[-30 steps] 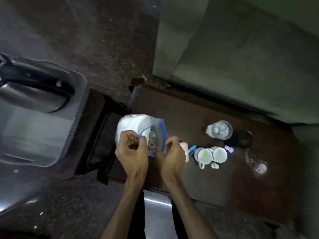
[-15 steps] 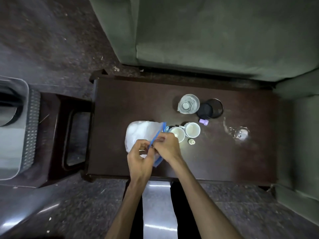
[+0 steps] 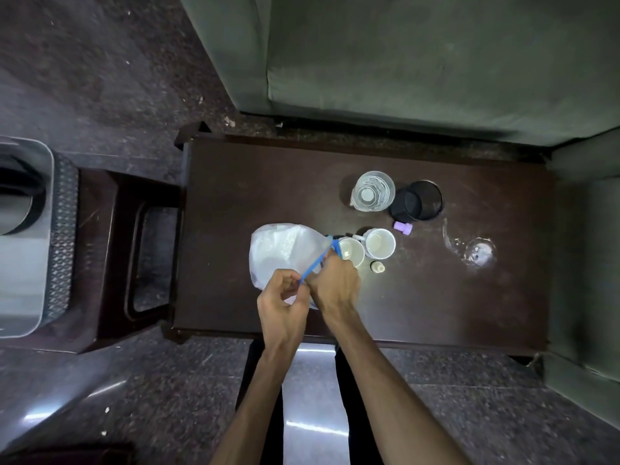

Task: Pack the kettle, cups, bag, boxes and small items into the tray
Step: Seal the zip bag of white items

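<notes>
A clear zip bag [image 3: 281, 253] with white contents and a blue seal strip lies on the dark wooden table [image 3: 419, 297]. My left hand [image 3: 283, 305] and my right hand [image 3: 335, 285] both pinch the blue strip at the bag's near right edge. Two white cups [image 3: 379, 243] stand just right of the bag, with a small cream bottle [image 3: 378, 267] and a purple piece [image 3: 402, 227] close by. The grey tray [image 3: 27, 263] sits on a stool at the far left, holding the metal kettle [image 3: 16, 203], only partly in view.
A clear glass jar [image 3: 372, 195] and a black mesh cup [image 3: 417, 200] stand at the table's back. A crumpled clear wrapper [image 3: 478, 253] lies to the right. A green sofa [image 3: 402, 62] borders the table behind and on the right. A dark stool [image 3: 141, 256] stands between table and tray.
The view has swung right, so the tray slid to the left edge. My hands moved closer together along the blue seal strip, and the bag now lies flatter on the table.
</notes>
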`<state>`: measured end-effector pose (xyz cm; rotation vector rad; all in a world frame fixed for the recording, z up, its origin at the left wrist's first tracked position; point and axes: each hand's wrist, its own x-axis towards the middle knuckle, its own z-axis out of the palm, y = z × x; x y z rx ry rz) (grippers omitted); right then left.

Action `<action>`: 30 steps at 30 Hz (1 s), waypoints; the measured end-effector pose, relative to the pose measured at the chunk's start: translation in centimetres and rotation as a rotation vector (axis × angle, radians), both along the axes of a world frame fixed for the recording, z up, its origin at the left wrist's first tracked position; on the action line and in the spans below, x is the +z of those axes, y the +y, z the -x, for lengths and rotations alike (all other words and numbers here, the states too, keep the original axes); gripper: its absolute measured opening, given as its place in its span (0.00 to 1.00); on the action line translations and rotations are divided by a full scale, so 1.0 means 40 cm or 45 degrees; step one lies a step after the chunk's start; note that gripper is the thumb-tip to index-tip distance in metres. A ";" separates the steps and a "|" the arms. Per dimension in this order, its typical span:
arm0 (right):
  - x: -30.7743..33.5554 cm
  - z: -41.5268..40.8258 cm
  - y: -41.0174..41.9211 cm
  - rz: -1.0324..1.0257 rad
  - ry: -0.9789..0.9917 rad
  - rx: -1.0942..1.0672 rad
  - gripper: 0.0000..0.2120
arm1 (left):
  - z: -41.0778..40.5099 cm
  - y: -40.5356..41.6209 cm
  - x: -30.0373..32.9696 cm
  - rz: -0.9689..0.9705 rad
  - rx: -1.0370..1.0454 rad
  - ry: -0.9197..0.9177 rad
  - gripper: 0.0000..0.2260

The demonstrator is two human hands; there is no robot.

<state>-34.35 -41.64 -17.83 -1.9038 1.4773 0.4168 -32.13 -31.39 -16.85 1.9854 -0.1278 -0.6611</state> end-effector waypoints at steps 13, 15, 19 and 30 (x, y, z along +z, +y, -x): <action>0.051 0.006 -0.012 0.077 -0.171 -0.129 0.07 | -0.017 -0.032 0.015 -0.049 0.160 -0.051 0.13; 0.063 0.010 -0.021 0.023 -0.205 -0.227 0.11 | -0.025 -0.045 0.021 -0.051 0.174 -0.059 0.15; 0.067 0.012 -0.048 -0.161 -0.226 -0.316 0.12 | -0.023 -0.073 0.042 0.018 0.151 -0.117 0.07; 0.092 -0.034 -0.040 -0.119 -0.443 -0.393 0.11 | -0.043 -0.089 0.046 -0.034 0.349 -0.273 0.03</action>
